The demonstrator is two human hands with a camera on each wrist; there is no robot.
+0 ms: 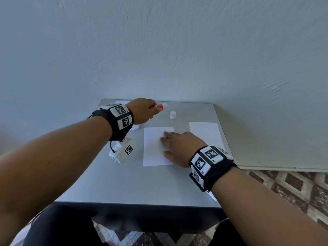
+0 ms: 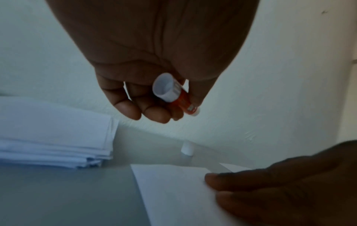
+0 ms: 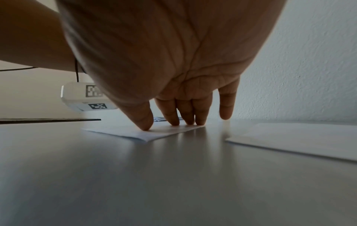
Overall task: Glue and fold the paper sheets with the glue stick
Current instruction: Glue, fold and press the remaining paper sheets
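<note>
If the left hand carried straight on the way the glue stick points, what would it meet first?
Probably nothing on the table. The left hand holds the glue stick aimed right along the far edge, passing behind the upright white cap. Beyond lies bare table, then the wall; depth is uncertain.

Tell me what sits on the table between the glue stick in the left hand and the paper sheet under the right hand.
Only the white cap stands there, upright on the bare table; the head view shows it best.
</note>
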